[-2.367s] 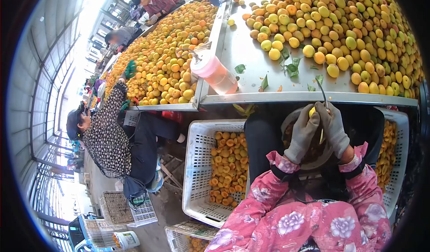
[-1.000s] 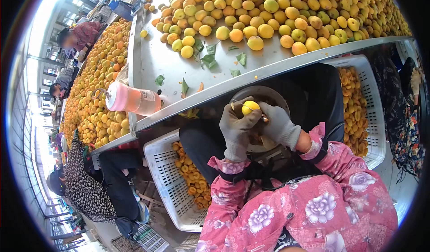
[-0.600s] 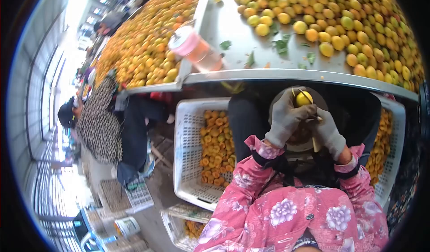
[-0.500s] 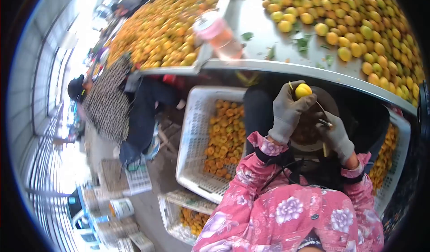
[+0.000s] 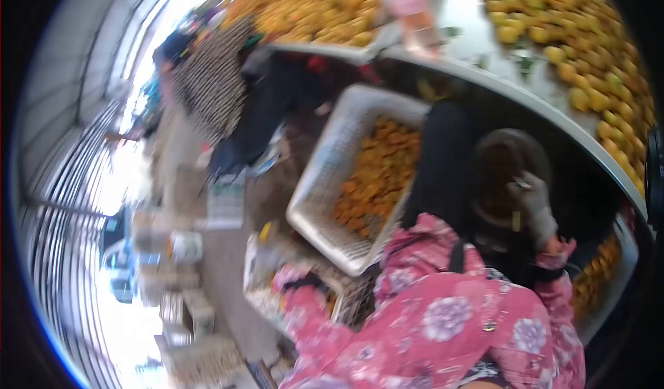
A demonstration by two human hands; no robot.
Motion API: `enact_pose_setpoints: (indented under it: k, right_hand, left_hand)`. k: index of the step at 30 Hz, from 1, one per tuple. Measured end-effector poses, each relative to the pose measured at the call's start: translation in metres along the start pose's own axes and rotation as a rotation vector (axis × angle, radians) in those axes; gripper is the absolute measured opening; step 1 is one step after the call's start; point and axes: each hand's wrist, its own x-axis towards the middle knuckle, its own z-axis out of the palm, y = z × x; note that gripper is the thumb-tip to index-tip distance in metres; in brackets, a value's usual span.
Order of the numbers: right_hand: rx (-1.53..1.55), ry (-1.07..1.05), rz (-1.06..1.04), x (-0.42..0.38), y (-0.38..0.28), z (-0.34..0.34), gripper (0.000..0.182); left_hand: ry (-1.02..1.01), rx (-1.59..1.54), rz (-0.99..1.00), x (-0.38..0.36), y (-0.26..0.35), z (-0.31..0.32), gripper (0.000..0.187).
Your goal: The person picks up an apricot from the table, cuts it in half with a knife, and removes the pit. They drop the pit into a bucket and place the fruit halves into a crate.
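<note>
My left hand [image 5: 268, 256], in a grey glove, reaches out over the small white crate [image 5: 252, 299] at lower left. A yellow apricot [image 5: 265, 232] shows at its blurred fingertips. My right hand [image 5: 536, 205], also gloved, stays over the round bowl [image 5: 498, 212] between my knees. Its fingers are closed round a small tool [image 5: 517, 221] with a pale yellow end and a glint of metal; the exact kind is too blurred to make out.
A larger white crate [image 5: 321, 174] holds apricot pieces [image 5: 380, 174]; another crate [image 5: 628, 250] stands at right. Apricots [image 5: 588, 64] cover the metal-edged table, where a pink-lidded jar [image 5: 411, 15] stands. A person [image 5: 211, 77] sits at left.
My left hand has moved from above the bowl, left and down to the small crate, with the apricot. My head has turned left. The right hand remains over the bowl.
</note>
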Motion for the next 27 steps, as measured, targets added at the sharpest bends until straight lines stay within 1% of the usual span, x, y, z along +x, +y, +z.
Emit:
enact_pose_setpoints:
  k: [1,2,3,4,5,6,8,9,10,11,12,13,14,15,16,17,18,19,20,21,22,23,24,25,26,27]
  right_hand:
    - [0.068,-0.017,0.116,-0.003,-0.001,0.002,0.018]
    - [-0.115,0.067,-0.062,-0.007,-0.018,-0.001,0.022]
    - [0.004,0.063,-0.113,-0.009,-0.011,0.0,0.022]
    - [-0.051,0.069,-0.075,-0.008,-0.004,-0.001,0.021]
    - [0.07,0.011,0.064,-0.012,-0.023,-0.007,0.016]
    - [-0.086,0.093,-0.03,-0.01,-0.016,-0.008,0.015]
    - [-0.126,0.109,-0.007,-0.011,-0.03,-0.022,0.016]
    - [-0.13,0.103,0.018,-0.013,-0.044,-0.028,0.017]
    - [-0.137,0.127,0.023,-0.014,-0.045,-0.037,0.017]
    - [-0.219,0.195,-0.034,-0.013,-0.043,-0.046,0.017]
    - [-0.303,0.262,-0.093,-0.012,-0.045,-0.055,0.017]
    - [-0.298,0.305,-0.042,-0.013,-0.051,-0.068,0.017]
    - [-0.226,0.34,0.001,-0.016,-0.059,-0.082,0.018]
    - [-0.153,0.374,0.043,-0.016,-0.066,-0.096,0.019]
    - [-0.235,0.452,0.043,-0.014,-0.064,-0.107,0.02]
    - [-0.317,0.529,0.046,-0.012,-0.059,-0.119,0.02]
    - [-0.245,0.533,0.118,-0.01,-0.055,-0.131,0.021]
    - [-0.283,0.558,0.129,-0.005,-0.048,-0.146,0.023]
    - [-0.348,0.576,0.167,-0.001,-0.051,-0.159,0.022]
    - [-0.415,0.592,0.205,0.005,-0.054,-0.171,0.022]
    - [-0.421,0.596,0.206,0.014,-0.055,-0.183,0.022]
    - [-0.557,0.576,0.234,0.023,-0.056,-0.193,0.023]
    - [-0.691,0.552,0.262,0.031,-0.057,-0.2,0.023]
    - [-0.695,0.553,0.263,0.04,-0.057,-0.204,0.023]
    - [-0.759,0.543,0.236,0.051,-0.057,-0.207,0.022]
    - [-0.822,0.531,0.21,0.061,-0.058,-0.208,0.022]
  left_hand:
    - [0.038,-0.14,-0.053,-0.002,0.015,0.003,0.027]
    - [0.059,-0.3,-0.101,0.003,0.038,0.012,0.027]
    - [0.067,-0.459,-0.152,0.009,0.059,0.021,0.028]
    - [0.061,-0.605,-0.208,0.017,0.077,0.03,0.028]
    - [0.045,-0.73,-0.273,0.023,0.088,0.033,0.029]
    - [0.032,-0.835,-0.352,0.03,0.094,0.034,0.03]
    - [0.008,-0.987,-0.549,0.039,0.095,0.028,0.032]
    - [-0.002,-1.047,-0.66,0.045,0.085,0.023,0.033]
    - [-0.007,-1.099,-0.777,0.05,0.081,0.021,0.034]
    - [-0.014,-1.142,-0.899,0.055,0.079,0.019,0.035]
    - [-0.022,-1.182,-1.022,0.066,0.092,0.009,0.037]
    - [-0.099,-1.198,-0.664,0.088,0.115,0.015,0.03]
    - [-0.165,-1.189,-0.302,0.117,0.147,0.028,0.025]
    - [-0.19,-1.3,-0.238,0.139,0.197,0.01,0.024]
    - [-0.214,-1.407,-0.176,0.153,0.249,-0.018,0.024]
    - [-0.202,-1.441,0.012,0.163,0.289,-0.03,0.024]
    - [-0.186,-1.469,0.199,0.171,0.325,-0.042,0.024]
    - [-0.177,-1.544,0.261,0.175,0.36,-0.055,0.024]
    - [-0.023,-1.47,0.499,0.177,0.392,-0.06,0.025]
    - [0.005,-1.541,0.664,0.18,0.418,-0.065,0.026]
    - [0.001,-1.563,0.68,0.174,0.443,-0.072,0.026]
    - [-0.094,-1.576,0.711,0.17,0.46,-0.07,0.025]
    - [-0.183,-1.671,0.68,0.163,0.478,-0.071,0.025]
    - [-0.571,-1.891,0.377,0.155,0.49,-0.071,0.025]
    - [-0.477,-1.811,0.549,0.145,0.5,-0.057,0.034]
    - [-0.646,-1.858,0.418,0.134,0.505,-0.049,0.034]
